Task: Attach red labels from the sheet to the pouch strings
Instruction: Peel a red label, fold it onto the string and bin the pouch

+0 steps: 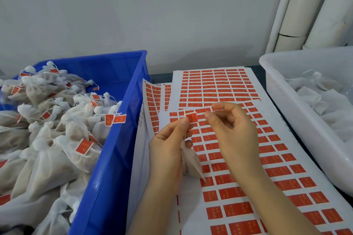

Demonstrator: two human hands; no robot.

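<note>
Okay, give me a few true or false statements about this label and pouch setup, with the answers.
1. The blue crate holds pouches that carry red labels. True.
2. The left hand is empty. False: it holds a pouch and pinches the red label at its string.
3. The white tub stands left of the label sheets. False: it stands to their right.
4. The right hand is above the label sheets. True.
</note>
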